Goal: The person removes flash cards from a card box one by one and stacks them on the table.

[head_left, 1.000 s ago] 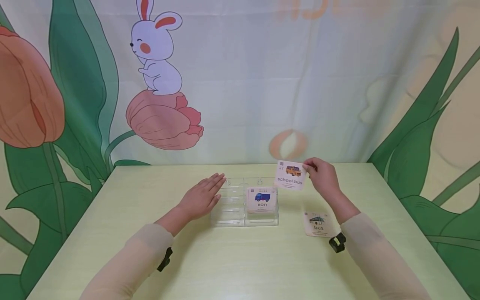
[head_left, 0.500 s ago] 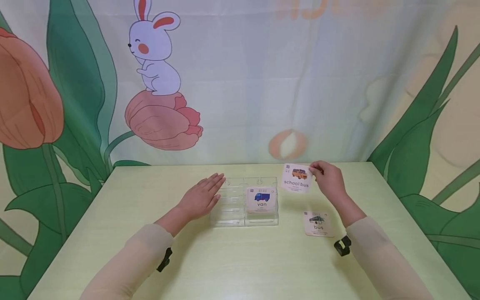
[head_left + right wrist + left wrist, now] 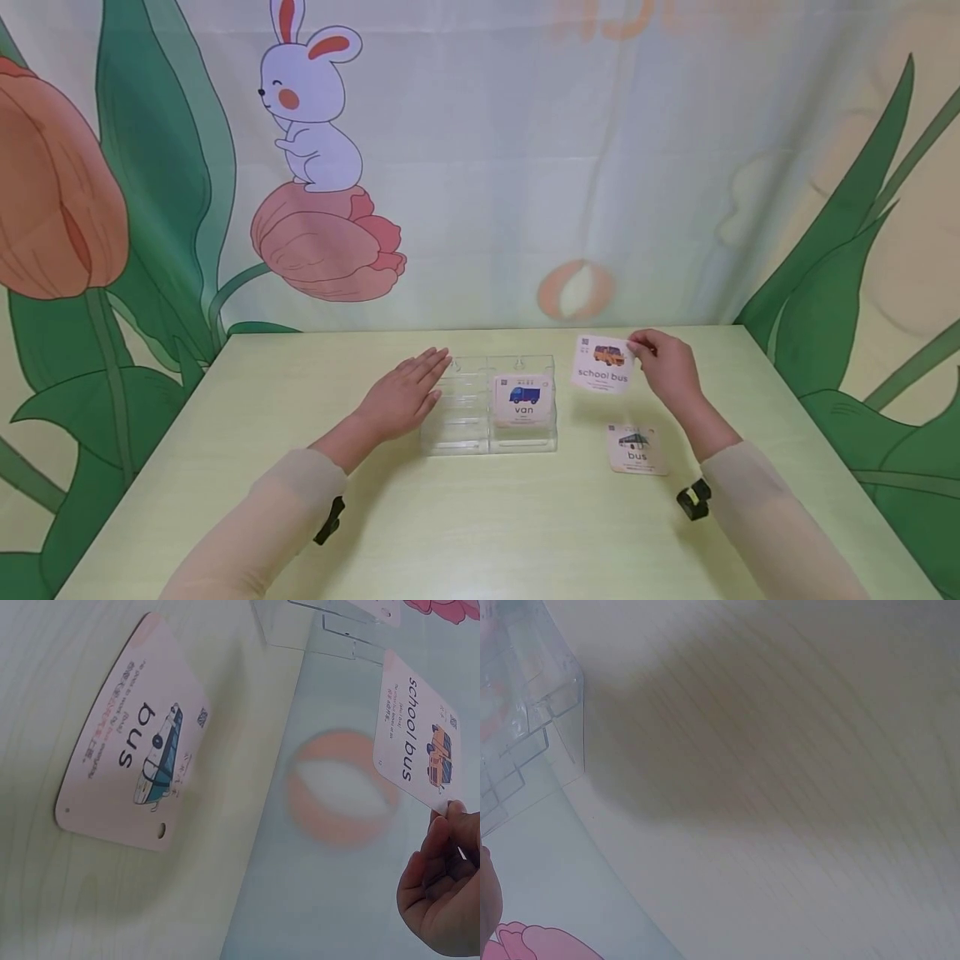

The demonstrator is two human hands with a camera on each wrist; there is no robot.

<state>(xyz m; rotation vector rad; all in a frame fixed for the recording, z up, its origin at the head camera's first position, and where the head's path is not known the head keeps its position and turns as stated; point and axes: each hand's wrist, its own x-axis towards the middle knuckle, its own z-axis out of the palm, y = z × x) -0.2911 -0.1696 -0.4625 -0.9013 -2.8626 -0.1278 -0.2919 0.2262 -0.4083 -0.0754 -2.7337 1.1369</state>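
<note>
Between thumb and fingers my right hand (image 3: pixel 667 367) pinches the right edge of a school bus card (image 3: pixel 602 364), held up off the table. The right wrist view shows the same school bus card (image 3: pixel 418 735) with the fingers at its corner. My left hand (image 3: pixel 400 395) rests with straight fingers against the left side of a clear plastic rack (image 3: pixel 456 421). On the rack's right half stands a van card (image 3: pixel 522 401). In the left wrist view only the corner of the clear rack (image 3: pixel 536 727) and a bit of a finger show.
A bus card (image 3: pixel 637 449) lies face up on the pale table (image 3: pixel 480 525), right of the rack and below the raised card. A printed curtain (image 3: pixel 480 167) with a rabbit and tulips hangs behind the table's far edge. Each wrist wears a black camera.
My right hand has moved to the right and slightly down with the school bus card, away from the rack. The left hand, the van card and the bus card stay in place.
</note>
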